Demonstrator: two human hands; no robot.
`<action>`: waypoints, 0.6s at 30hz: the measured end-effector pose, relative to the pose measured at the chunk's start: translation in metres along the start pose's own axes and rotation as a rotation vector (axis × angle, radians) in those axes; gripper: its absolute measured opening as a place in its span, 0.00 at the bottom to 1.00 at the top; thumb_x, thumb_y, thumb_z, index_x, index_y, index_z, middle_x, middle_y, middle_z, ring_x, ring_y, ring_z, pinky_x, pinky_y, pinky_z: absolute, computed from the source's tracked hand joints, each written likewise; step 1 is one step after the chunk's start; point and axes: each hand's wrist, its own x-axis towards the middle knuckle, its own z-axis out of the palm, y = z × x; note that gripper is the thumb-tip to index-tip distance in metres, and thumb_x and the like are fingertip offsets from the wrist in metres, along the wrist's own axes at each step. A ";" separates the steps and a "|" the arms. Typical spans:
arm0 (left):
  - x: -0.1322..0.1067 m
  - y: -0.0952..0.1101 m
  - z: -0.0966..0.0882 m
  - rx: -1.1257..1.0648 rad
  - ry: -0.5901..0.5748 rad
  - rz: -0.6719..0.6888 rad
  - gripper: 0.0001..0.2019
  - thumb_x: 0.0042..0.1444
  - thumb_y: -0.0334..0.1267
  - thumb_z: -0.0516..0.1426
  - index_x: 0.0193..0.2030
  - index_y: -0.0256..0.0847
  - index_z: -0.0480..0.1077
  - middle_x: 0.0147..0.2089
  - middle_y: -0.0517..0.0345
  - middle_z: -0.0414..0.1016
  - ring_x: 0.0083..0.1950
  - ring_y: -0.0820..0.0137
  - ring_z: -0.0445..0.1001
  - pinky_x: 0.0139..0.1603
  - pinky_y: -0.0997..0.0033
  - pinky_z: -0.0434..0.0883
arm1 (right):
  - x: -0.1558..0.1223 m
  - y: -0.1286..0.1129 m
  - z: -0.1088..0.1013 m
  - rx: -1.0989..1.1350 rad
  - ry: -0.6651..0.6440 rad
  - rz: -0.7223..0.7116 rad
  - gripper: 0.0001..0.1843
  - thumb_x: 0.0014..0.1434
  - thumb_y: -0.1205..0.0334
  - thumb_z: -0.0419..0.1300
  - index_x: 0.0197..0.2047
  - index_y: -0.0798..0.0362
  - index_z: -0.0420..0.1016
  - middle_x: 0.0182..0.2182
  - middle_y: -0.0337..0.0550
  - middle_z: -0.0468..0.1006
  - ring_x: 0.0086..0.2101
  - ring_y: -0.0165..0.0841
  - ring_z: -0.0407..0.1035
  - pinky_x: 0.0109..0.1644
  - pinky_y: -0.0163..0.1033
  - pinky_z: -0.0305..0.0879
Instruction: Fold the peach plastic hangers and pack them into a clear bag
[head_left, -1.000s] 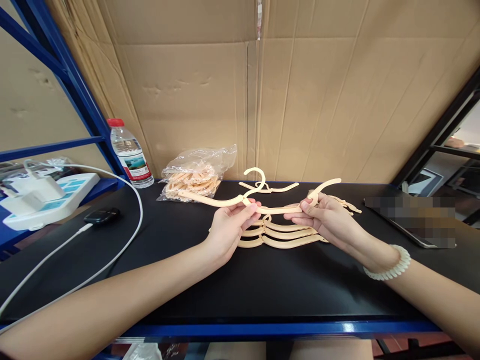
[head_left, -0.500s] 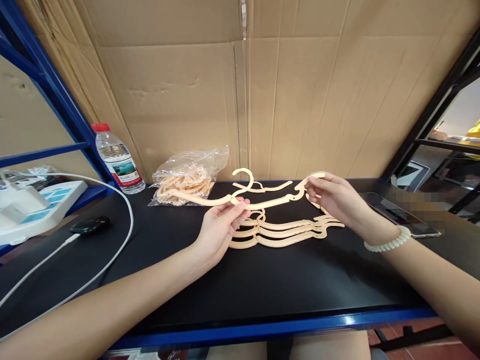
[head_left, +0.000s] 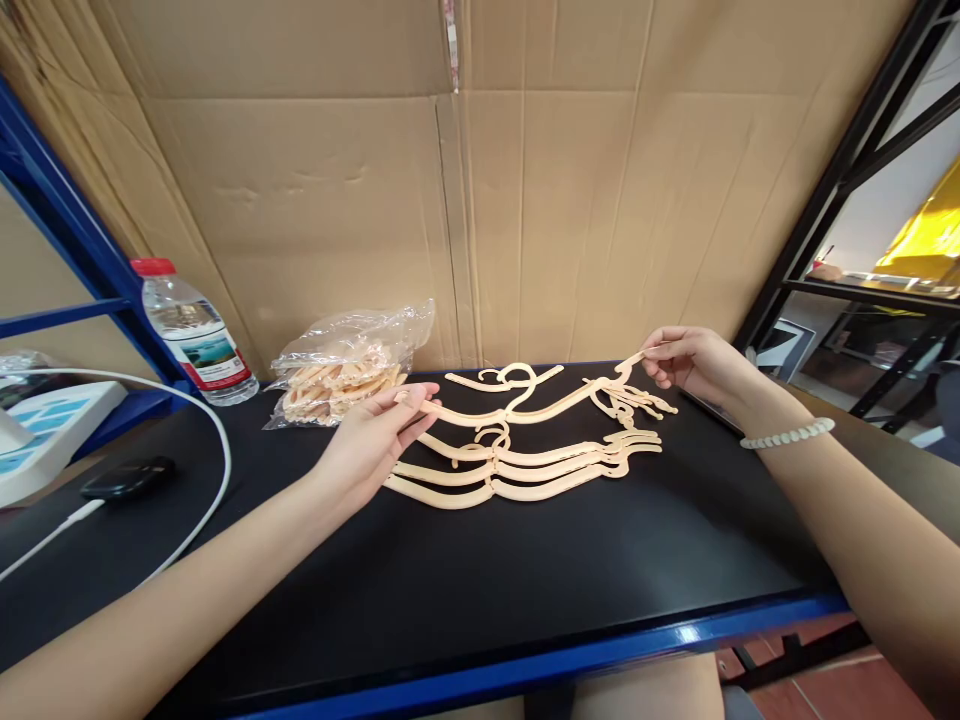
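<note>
A peach-coloured plastic clothes hanger (head_left: 551, 406) is stretched between my two hands, its hook curving up in the middle. My left hand (head_left: 379, 430) pinches its left end; my right hand (head_left: 694, 362) grips the right end between thumb and fingers. Just below it, several matching hangers (head_left: 540, 488) lie in a row on the black table, their left ends partly behind my left hand. Behind the held hanger lies another hanger piece (head_left: 469, 384). Loose small hanger parts (head_left: 630, 402) sit beneath its right end.
A clear plastic bag (head_left: 341, 365) full of peach parts stands at the back left, by a water bottle (head_left: 199, 335). White power strip (head_left: 56, 435), black device (head_left: 129, 479) and cable are at left. A dark tablet (head_left: 712, 412) lies partly behind my right wrist. Cardboard (head_left: 315, 190) walls the back.
My left hand has slid from the hanger's middle to its left end. My right hand still holds the right end, now farther from the left. The view has shifted slightly right.
</note>
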 end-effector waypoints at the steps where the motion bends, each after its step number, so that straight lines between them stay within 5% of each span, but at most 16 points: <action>1: 0.002 0.001 -0.005 0.048 -0.022 0.013 0.06 0.50 0.37 0.66 0.32 0.36 0.80 0.44 0.51 0.79 0.41 0.72 0.76 0.44 0.78 0.76 | 0.000 0.000 -0.003 0.001 -0.009 0.007 0.09 0.39 0.65 0.70 0.23 0.55 0.74 0.17 0.40 0.73 0.18 0.26 0.63 0.22 0.33 0.61; 6: 0.013 0.008 -0.038 0.346 -0.047 0.122 0.15 0.39 0.43 0.71 0.33 0.37 0.80 0.36 0.52 0.80 0.34 0.70 0.76 0.38 0.74 0.77 | -0.003 -0.001 -0.014 -0.268 -0.223 0.027 0.11 0.43 0.57 0.71 0.26 0.54 0.77 0.25 0.40 0.74 0.28 0.30 0.67 0.34 0.36 0.63; 10: 0.020 0.010 -0.058 0.625 -0.122 0.214 0.12 0.42 0.46 0.68 0.30 0.41 0.77 0.28 0.58 0.77 0.30 0.69 0.75 0.35 0.69 0.76 | -0.002 0.001 -0.017 -0.608 -0.435 0.021 0.14 0.47 0.52 0.69 0.30 0.53 0.78 0.26 0.39 0.73 0.29 0.30 0.64 0.35 0.37 0.59; 18: 0.025 -0.005 -0.061 0.856 -0.206 0.239 0.14 0.46 0.50 0.64 0.29 0.41 0.76 0.31 0.57 0.79 0.35 0.66 0.76 0.38 0.69 0.72 | 0.006 0.013 -0.021 -0.758 -0.605 0.091 0.15 0.50 0.48 0.66 0.33 0.52 0.79 0.26 0.39 0.74 0.29 0.30 0.64 0.35 0.37 0.59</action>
